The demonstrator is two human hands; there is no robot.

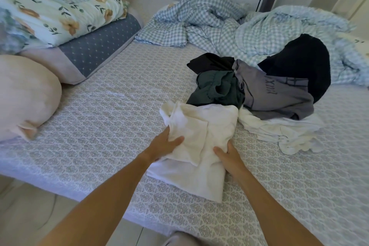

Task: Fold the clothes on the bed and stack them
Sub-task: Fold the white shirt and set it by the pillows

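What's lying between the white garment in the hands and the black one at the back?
In the head view, a dark green garment and a grey garment lie heaped between the white garment and the black garment.

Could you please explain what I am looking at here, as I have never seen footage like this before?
There is no robot here. A person wears a camera on the head, so this single picture looks down along both bare arms. The left hand and the right hand both hold a white garment on the patterned bed sheet. Beyond it lies an unfolded pile: a dark green garment, a grey garment, a black garment and more white cloth. Pillows and a checked duvet lie behind.
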